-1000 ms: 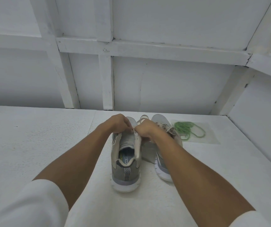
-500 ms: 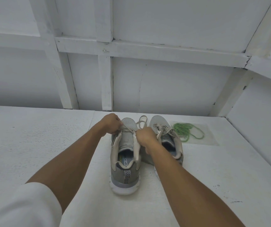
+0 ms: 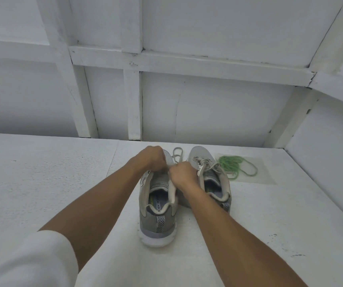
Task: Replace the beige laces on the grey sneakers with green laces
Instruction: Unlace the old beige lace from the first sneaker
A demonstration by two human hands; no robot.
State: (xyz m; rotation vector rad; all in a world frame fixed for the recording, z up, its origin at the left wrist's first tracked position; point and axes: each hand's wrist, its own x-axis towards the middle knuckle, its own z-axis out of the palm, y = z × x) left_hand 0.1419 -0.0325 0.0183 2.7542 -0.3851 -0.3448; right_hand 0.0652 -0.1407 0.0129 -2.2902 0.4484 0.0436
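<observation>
Two grey sneakers stand heel-toward-me on the white surface. My left hand (image 3: pixel 153 158) and my right hand (image 3: pixel 182 175) are both closed over the lacing area of the left sneaker (image 3: pixel 158 212), pinching its beige lace (image 3: pixel 176 153), which loops out past the toe. The right sneaker (image 3: pixel 210 179) sits beside it, beige lace loosely tied. A bundle of green laces (image 3: pixel 233 165) lies to the right of the shoes, on a clear plastic sheet.
A white panelled wall (image 3: pixel 166 104) rises just behind the shoes. A side wall (image 3: pixel 328 152) closes off the right. The white surface (image 3: pixel 42 179) stretches wide to the left.
My hands have drawn closer together over the left sneaker's laces; the left hand shifted right toward the toe. The beige lace loop past the toe stays out.
</observation>
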